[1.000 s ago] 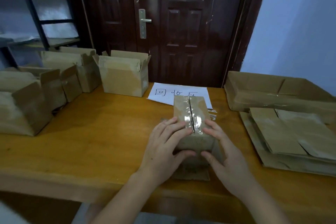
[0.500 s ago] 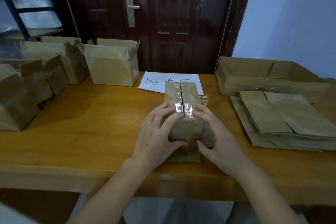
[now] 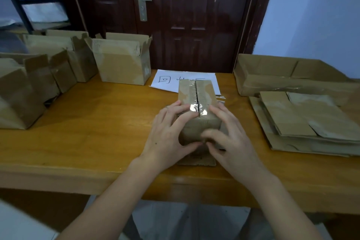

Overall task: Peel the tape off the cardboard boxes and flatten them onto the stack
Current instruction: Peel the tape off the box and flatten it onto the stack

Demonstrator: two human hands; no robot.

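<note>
A small brown cardboard box (image 3: 197,93) stands in the middle of the wooden table (image 3: 97,122), its top flaps closed along a centre seam. Shiny clear tape (image 3: 196,107) crosses the seam at the near edge. My left hand (image 3: 167,136) grips the box's left side, fingers over the top edge and thumb on the near face. My right hand (image 3: 231,140) grips the right side the same way, fingers curled on top, thumb low on the near face. A stack of flattened boxes (image 3: 303,122) lies on the table at the right.
Several open cardboard boxes (image 3: 122,60) crowd the table's left and back left. A shallow cardboard tray (image 3: 288,76) sits behind the stack. A white sheet with handwriting (image 3: 167,81) lies behind the held box. A dark door and a metal shelf stand beyond.
Both hands stay on the box. My right thumb has slid inward along the near face toward my left thumb, and the camera view has shifted slightly.
</note>
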